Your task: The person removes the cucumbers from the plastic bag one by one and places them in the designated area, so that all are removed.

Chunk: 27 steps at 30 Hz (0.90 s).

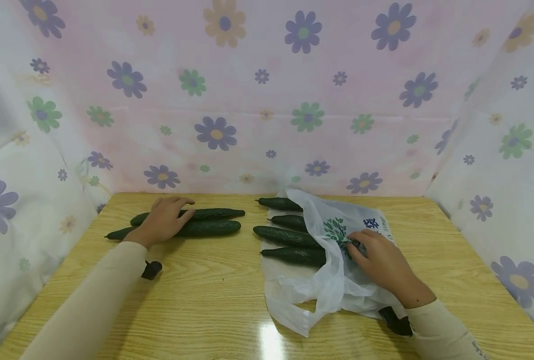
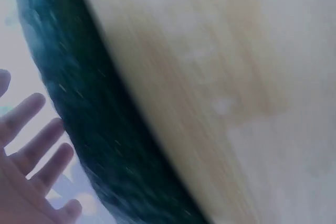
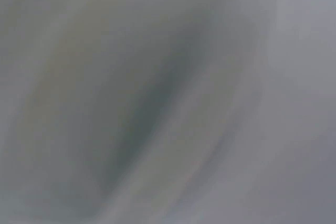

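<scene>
Two dark green cucumbers, a far one and a near one, lie side by side on the left of the table. My left hand is over their left part, fingers spread and relaxed; in the left wrist view the fingers are apart beside a cucumber. On the right is a white plastic bag with green and blue print. Several cucumbers stick out of its mouth, their right ends hidden inside. My right hand pinches the bag's upper layer. Blurred pale plastic fills the right wrist view.
The wood-grain table is bounded at the back by a flowered cloth, with more cloth at both sides. A bag handle loop lies toward the front of the table. Black straps with small devices show at both wrists.
</scene>
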Each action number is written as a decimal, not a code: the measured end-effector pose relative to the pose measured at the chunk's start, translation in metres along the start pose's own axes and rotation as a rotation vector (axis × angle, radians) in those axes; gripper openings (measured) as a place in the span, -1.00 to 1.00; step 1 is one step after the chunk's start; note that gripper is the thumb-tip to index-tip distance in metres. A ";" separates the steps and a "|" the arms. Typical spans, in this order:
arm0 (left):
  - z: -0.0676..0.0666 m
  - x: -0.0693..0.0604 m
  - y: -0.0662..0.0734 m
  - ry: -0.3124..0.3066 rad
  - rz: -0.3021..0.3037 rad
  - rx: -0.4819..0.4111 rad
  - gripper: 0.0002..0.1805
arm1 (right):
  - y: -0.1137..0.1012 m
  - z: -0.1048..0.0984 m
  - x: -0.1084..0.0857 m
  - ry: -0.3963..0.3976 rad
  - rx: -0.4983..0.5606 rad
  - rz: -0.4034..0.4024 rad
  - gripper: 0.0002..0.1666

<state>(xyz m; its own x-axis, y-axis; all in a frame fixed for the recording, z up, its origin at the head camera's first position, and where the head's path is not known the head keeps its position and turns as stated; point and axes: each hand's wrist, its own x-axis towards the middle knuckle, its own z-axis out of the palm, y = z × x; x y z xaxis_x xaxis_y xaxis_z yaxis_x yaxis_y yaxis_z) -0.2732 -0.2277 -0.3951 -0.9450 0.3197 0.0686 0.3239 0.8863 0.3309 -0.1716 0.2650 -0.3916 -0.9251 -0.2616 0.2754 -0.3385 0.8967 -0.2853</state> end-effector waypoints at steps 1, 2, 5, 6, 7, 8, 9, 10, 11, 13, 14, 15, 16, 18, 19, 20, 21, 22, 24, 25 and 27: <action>0.001 0.001 0.003 0.017 0.016 0.008 -0.51 | 0.000 0.000 0.000 0.001 -0.001 0.000 -0.75; 0.002 0.002 0.007 0.030 0.031 0.014 -0.53 | 0.000 0.000 0.000 0.001 -0.002 0.000 -0.75; 0.006 0.006 0.018 0.060 0.070 0.033 -0.57 | -0.001 0.000 0.000 0.002 -0.002 0.001 -0.75; 0.007 0.007 0.022 0.067 0.081 0.038 -0.58 | -0.001 0.000 0.000 0.003 0.000 0.002 -0.75; 0.008 0.007 0.027 0.076 0.094 0.039 -0.59 | -0.001 0.000 0.000 0.002 0.002 0.003 -0.75; 0.008 0.007 0.032 0.083 0.104 0.038 -0.59 | -0.001 0.000 0.000 0.001 0.002 0.004 -0.75; 0.009 0.008 0.036 0.091 0.115 0.040 -0.60 | -0.002 0.000 0.000 0.000 0.003 0.006 -0.75; 0.009 0.008 0.041 0.099 0.126 0.039 -0.60 | -0.002 0.000 0.000 -0.001 0.003 0.006 -0.75; 0.010 0.008 0.046 0.107 0.138 0.042 -0.61 | -0.002 -0.001 0.000 -0.001 0.003 0.007 -0.75; 0.011 0.008 0.057 0.123 0.162 0.041 -0.61 | -0.002 -0.001 0.000 -0.002 0.001 0.007 -0.75; 0.011 0.008 0.061 0.132 0.174 0.047 -0.61 | -0.001 -0.001 0.000 -0.001 -0.001 0.007 -0.74; 0.012 0.008 0.066 0.140 0.185 0.053 -0.61 | -0.001 -0.001 0.000 -0.001 -0.002 0.007 -0.74; 0.014 0.007 0.071 0.150 0.199 0.056 -0.62 | -0.001 -0.001 0.000 -0.002 -0.003 0.008 -0.74; 0.017 0.007 0.080 0.170 0.221 0.062 -0.63 | -0.001 -0.001 0.000 -0.004 -0.005 0.010 -0.74; 0.018 0.007 0.085 0.179 0.231 0.064 -0.63 | -0.001 -0.001 0.000 -0.005 -0.005 0.011 -0.74; 0.019 0.006 0.089 0.187 0.240 0.063 -0.63 | -0.001 -0.001 0.000 -0.007 -0.005 0.013 -0.74; 0.021 0.006 0.093 0.196 0.249 0.060 -0.64 | -0.001 -0.001 0.000 -0.008 -0.004 0.014 -0.74; 0.022 0.005 0.098 0.204 0.259 0.054 -0.64 | -0.001 -0.001 0.000 -0.009 -0.003 0.016 -0.73; 0.025 0.004 0.105 0.222 0.274 0.042 -0.65 | -0.002 -0.001 0.000 -0.011 -0.001 0.018 -0.73; 0.026 0.004 0.108 0.231 0.283 0.037 -0.65 | -0.002 -0.001 0.000 -0.011 0.000 0.020 -0.73; 0.029 0.003 0.115 0.248 0.301 0.021 -0.65 | -0.002 -0.001 0.000 -0.012 0.001 0.021 -0.73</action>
<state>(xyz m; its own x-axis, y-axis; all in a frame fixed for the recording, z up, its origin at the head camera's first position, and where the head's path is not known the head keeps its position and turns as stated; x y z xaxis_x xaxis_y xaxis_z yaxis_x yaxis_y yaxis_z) -0.2374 -0.1150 -0.3837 -0.7890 0.4780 0.3860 0.5866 0.7729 0.2419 -0.1707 0.2636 -0.3905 -0.9340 -0.2467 0.2584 -0.3189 0.9017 -0.2919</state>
